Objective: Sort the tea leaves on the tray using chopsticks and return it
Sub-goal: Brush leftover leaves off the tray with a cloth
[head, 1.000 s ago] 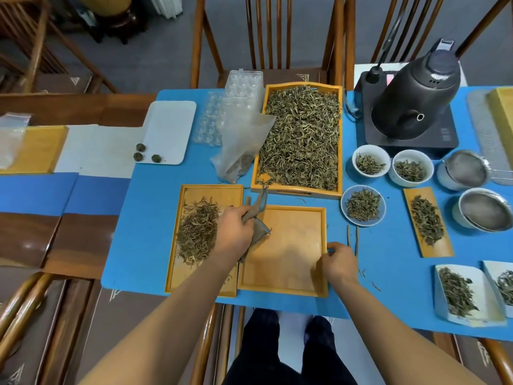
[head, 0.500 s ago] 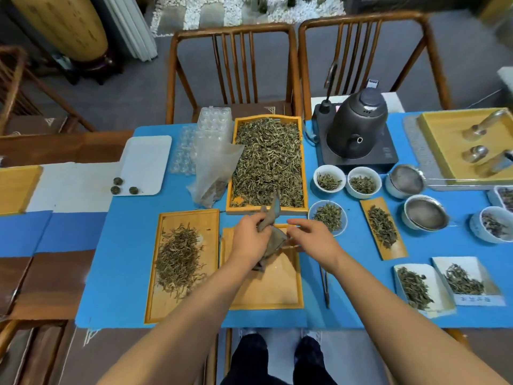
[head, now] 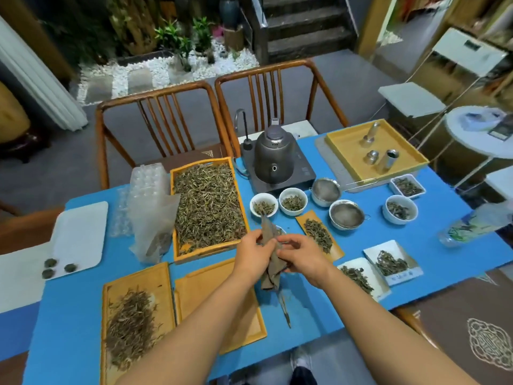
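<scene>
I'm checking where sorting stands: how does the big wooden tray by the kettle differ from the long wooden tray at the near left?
The big wooden tray by the dark metal kettle is covered edge to edge with greenish tea leaves; the long wooden tray at the near left holds a looser, browner pile with bare wood showing. The big tray is wider and has taller walls. Both are rectangular, light wood, on the blue mat.

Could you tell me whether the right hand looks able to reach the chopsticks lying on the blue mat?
Probably yes: the chopsticks lie uncovered just below the right hand, but it would first have to let go of the grey cloth.

The label on the white dish (head: 404, 277) is too blurred to read
</scene>
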